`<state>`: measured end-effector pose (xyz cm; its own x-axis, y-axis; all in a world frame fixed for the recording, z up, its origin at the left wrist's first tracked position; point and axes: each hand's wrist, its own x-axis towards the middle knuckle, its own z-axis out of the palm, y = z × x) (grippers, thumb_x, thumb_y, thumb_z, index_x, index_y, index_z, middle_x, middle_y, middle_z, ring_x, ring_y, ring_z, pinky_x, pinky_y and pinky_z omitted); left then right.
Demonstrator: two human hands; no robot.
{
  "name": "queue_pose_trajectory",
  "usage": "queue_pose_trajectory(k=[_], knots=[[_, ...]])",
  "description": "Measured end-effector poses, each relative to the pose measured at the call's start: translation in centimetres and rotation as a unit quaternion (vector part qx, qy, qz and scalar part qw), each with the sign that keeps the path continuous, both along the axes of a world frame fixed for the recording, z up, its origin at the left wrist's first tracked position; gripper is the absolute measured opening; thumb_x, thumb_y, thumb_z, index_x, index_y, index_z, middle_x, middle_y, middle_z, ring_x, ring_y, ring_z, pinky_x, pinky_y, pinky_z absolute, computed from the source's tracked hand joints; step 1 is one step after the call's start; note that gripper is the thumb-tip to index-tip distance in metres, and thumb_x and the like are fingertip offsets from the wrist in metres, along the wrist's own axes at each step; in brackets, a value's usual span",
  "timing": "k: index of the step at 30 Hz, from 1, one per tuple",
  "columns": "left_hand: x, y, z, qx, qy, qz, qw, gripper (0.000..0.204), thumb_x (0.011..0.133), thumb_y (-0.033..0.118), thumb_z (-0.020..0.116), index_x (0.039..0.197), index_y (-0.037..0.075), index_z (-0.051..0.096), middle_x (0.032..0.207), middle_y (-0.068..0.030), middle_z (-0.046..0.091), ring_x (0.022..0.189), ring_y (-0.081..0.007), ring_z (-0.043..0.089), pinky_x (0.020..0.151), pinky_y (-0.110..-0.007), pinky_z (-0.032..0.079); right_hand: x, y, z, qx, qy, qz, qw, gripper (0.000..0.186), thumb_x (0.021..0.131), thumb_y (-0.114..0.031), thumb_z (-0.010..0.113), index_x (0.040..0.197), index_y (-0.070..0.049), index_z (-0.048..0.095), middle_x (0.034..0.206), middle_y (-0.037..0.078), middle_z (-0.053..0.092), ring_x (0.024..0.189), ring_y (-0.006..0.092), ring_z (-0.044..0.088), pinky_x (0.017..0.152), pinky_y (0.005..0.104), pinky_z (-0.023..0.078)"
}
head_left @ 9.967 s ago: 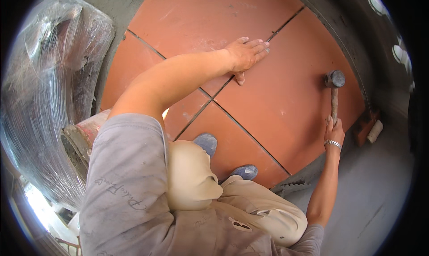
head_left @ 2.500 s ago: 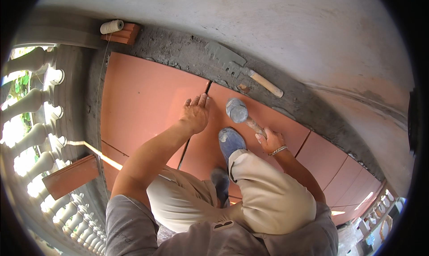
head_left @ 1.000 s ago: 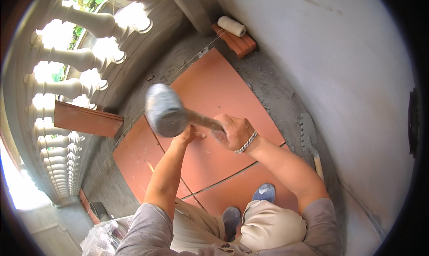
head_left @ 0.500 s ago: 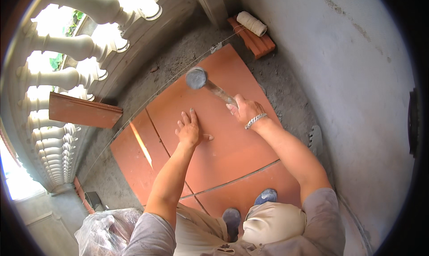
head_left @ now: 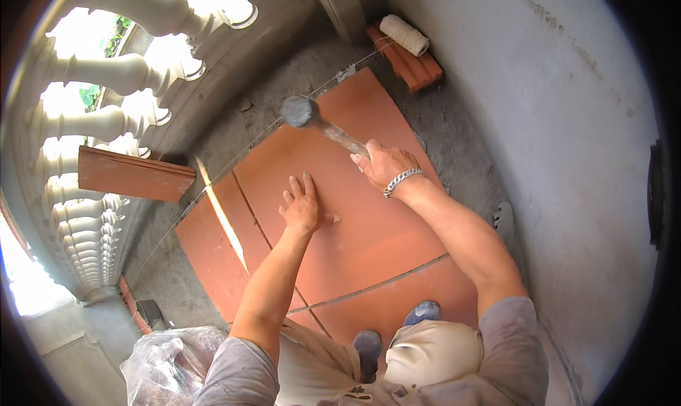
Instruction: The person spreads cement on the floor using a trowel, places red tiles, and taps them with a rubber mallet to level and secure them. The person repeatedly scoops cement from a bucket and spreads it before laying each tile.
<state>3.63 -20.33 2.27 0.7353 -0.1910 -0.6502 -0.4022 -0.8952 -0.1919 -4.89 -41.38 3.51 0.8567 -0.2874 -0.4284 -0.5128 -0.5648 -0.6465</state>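
A rubber mallet (head_left: 300, 112) with a dark grey head and a wooden handle is gripped in my right hand (head_left: 389, 168), a chain bracelet at the wrist. Its head is over the far left edge of a large terracotta floor tile (head_left: 369, 221); whether it touches the tile I cannot tell. My left hand (head_left: 303, 206) lies with fingers spread on that same tile, nearer to me and left of the mallet. A taut string (head_left: 259, 136) runs along the tile's far left edge.
A spool of cord (head_left: 405, 35) rests on a hollow red brick (head_left: 415, 73) at the far end. Spare tiles (head_left: 135, 174) lean by the white balusters (head_left: 106, 69) on the left. A notched trowel (head_left: 504, 220) is by the right wall. A plastic-wrapped bundle (head_left: 170, 363) sits at lower left.
My right hand and the mallet have shifted a little to the left and away from me. My left hand stays in place. The sunlit strip on the left has grown longer.
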Motion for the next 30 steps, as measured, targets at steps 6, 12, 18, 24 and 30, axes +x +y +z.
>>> queue_pose_trajectory(k=[6,12,18,24,30], knots=[[-0.1,0.4,-0.5,-0.013,-0.029,-0.026,0.999,0.139,0.052,0.048,0.094,0.159,0.014,0.011,0.162,-0.0218,0.013,0.141,-0.0451,0.033,0.100,-0.061,0.044,0.0,-0.2,-0.7,-0.011,0.007,-0.033,0.999,0.047,0.099,-0.047,0.050,0.107,-0.002,0.061,0.091,0.023,0.071,0.089,0.0409,0.070,0.079,0.0518,0.053],[-0.2,0.2,-0.6,-0.004,-0.025,-0.020,0.999,0.139,0.053,0.046,0.095,0.159,0.014,0.010,0.162,-0.0228,0.013,0.141,-0.0460,0.033,0.101,-0.061,0.043,-0.7,-0.9,-1.6,-0.003,-0.035,-0.032,0.999,0.045,0.100,-0.045,0.048,0.108,-0.002,0.060,0.090,0.023,0.071,0.089,0.0405,0.070,0.080,0.0508,0.053],[-0.3,0.0,-0.5,0.001,-0.020,-0.019,1.000,0.138,0.055,0.044,0.094,0.159,0.013,0.009,0.162,-0.0231,0.012,0.142,-0.0468,0.031,0.103,-0.061,0.042,-1.5,-1.2,-2.1,-0.005,0.067,-0.034,0.997,0.046,0.100,-0.045,0.048,0.113,-0.002,0.061,0.094,0.024,0.071,0.092,0.0393,0.070,0.081,0.0482,0.054],[-0.4,-0.1,-0.6,0.007,-0.020,-0.013,1.000,0.137,0.056,0.043,0.094,0.159,0.014,0.009,0.163,-0.0219,0.011,0.143,-0.0463,0.031,0.105,-0.061,0.041,-3.1,-1.4,-1.5,0.007,0.078,-0.037,0.996,0.049,0.101,-0.046,0.048,0.120,-0.002,0.058,0.095,0.023,0.072,0.093,0.0372,0.070,0.082,0.0470,0.054],[-0.3,-0.2,-0.7,0.006,-0.018,-0.008,1.000,0.137,0.057,0.041,0.095,0.159,0.014,0.007,0.163,-0.0211,0.011,0.142,-0.0460,0.032,0.105,-0.060,0.041,-5.7,-1.0,-1.2,0.015,0.116,-0.046,0.992,0.050,0.101,-0.045,0.047,0.120,-0.001,0.058,0.096,0.022,0.072,0.094,0.0368,0.070,0.083,0.0467,0.054]])
